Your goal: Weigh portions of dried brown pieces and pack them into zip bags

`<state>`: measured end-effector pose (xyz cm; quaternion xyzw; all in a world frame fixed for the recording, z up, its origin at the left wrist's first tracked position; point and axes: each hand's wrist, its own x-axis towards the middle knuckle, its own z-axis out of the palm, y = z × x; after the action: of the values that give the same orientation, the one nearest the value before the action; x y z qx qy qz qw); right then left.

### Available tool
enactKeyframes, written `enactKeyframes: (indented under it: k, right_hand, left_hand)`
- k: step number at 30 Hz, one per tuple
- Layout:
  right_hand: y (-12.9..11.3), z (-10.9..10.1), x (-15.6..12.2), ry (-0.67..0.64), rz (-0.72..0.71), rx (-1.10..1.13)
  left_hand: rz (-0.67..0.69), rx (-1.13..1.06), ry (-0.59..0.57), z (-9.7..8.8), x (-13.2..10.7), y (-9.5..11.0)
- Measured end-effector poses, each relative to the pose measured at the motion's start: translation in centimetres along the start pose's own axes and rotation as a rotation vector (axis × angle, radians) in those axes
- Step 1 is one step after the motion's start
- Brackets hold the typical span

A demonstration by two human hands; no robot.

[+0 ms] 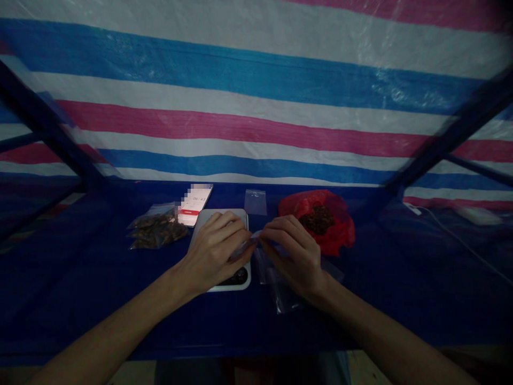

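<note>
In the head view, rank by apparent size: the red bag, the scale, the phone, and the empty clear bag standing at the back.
1. Red bag
2. Scale, though the hands cover part of it, so its place against the red bag is unsure
3. Phone
4. Empty clear bag

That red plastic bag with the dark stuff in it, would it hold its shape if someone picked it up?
Probably not. The red bag looks thin and crumpled, slumped on the blue table, so it would likely sag. Its mouth lies open over the dark contents, so loose bits might spill if it tilted. It seems unlikely to roll.
</note>
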<state>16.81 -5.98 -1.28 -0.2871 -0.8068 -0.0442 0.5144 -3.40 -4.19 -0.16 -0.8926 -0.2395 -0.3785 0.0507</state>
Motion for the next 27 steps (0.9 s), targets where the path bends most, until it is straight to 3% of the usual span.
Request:
enactKeyframes:
  k: [3, 8, 12, 19, 24, 27]
  right_hand:
    - [0.1, -0.2, 0.1, -0.025, -0.021, -0.008]
    - [0.2, -0.6, -0.4, 0.002, -0.095, -0.028]
    - [0.3, -0.8, -0.6, 0.001, -0.124, -0.034]
    - [0.5, -0.6, -0.3, -0.091, -0.125, 0.003]
    - [0.6, -1.0, 0.3, -0.013, -0.059, -0.072]
    - [0.2, -1.2, 0.5, 0.007, -0.061, -0.122]
  left_hand:
    - [-0.104, -0.19, -0.012, -0.6, 0.1, 0.4]
    - [-0.45, -0.714, -0.124, -1.3, 0.6, 1.3]
    - [-0.614, -0.895, -0.191, -1.2, 0.9, 1.5]
    - [-0.676, -0.953, -0.211, -0.7, 0.5, 1.2]
    - [-0.582, -0.896, -0.097, -0.5, 0.0, 1.5]
    - [-0.575, -0.797, -0.096, -0.1, -0.3, 1.8]
